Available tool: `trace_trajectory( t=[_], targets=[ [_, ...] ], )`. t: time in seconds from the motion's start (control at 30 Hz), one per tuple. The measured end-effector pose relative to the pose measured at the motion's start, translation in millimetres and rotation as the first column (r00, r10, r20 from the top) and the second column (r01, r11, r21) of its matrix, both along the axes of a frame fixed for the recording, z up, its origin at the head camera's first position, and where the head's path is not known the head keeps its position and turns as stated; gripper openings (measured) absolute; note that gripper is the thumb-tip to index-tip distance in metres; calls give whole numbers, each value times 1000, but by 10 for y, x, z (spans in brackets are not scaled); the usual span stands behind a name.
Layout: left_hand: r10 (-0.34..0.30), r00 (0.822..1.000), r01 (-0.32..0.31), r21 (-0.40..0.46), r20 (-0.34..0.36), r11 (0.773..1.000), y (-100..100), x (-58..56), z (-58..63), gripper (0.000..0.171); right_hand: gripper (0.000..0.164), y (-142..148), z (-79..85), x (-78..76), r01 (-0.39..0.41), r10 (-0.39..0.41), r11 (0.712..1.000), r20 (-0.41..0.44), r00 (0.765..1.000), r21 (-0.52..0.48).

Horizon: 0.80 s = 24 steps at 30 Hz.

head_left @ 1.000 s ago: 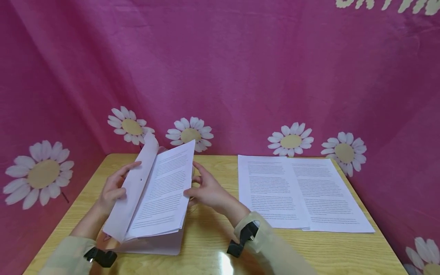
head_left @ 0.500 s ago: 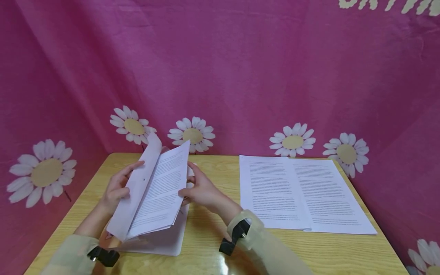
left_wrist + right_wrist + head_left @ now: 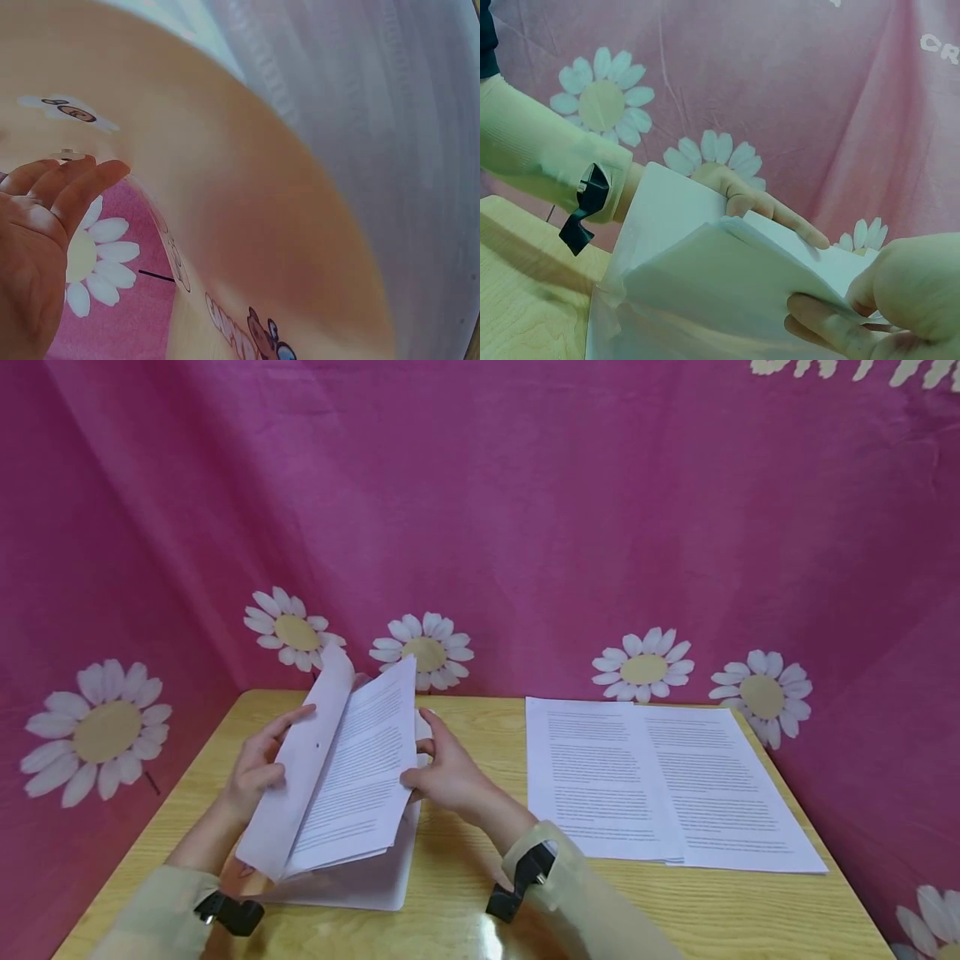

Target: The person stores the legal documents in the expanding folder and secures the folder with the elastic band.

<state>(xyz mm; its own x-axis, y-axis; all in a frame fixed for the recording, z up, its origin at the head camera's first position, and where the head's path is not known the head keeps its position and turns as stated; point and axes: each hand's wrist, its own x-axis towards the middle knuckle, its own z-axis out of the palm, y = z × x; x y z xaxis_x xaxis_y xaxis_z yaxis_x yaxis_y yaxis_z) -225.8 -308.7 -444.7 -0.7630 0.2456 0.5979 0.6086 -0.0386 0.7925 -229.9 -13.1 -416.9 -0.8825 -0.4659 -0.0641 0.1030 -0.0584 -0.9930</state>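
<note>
On the left of the table stands a folder (image 3: 296, 785) with its cover raised; the cover's inside is pale with a small hole. In the left wrist view its outside (image 3: 247, 187) is tan with cartoon prints and a snap button. My left hand (image 3: 255, 768) holds the cover's left edge, thumb on the inner side, the other fingers behind. Printed sheets (image 3: 356, 768) stand tilted inside the folder. My right hand (image 3: 450, 777) pinches their right edge, thumb in front and fingers behind. The right wrist view shows the stack (image 3: 712, 277) from its other side.
Two overlapping piles of printed pages (image 3: 600, 777) lie flat on the right of the wooden table (image 3: 465, 877). A pink curtain (image 3: 487, 527) with daisies hangs close behind and at both sides. Black straps (image 3: 228, 912) circle the wrists.
My right hand has shifted the sheets slightly left and up relative to the folder. My left hand keeps its hold on the cover. The view has turned a little left.
</note>
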Motion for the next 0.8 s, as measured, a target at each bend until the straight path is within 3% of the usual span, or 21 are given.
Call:
trace_trajectory(
  t=[0.23,0.43,0.8],
  targets=[
    [-2,1000,2,1,22,1000,28,16,9,81,99,67,-18,46,23,-24,999,-18,1000,-31],
    [55,998,-56,22,23,998,89,44,25,84,97,-74,-73,67,36,-36,999,-26,999,-11],
    [78,997,-78,28,25,997,149,42,35,87,93,-324,-102,56,42,-41,999,-49,998,28]
  ],
)
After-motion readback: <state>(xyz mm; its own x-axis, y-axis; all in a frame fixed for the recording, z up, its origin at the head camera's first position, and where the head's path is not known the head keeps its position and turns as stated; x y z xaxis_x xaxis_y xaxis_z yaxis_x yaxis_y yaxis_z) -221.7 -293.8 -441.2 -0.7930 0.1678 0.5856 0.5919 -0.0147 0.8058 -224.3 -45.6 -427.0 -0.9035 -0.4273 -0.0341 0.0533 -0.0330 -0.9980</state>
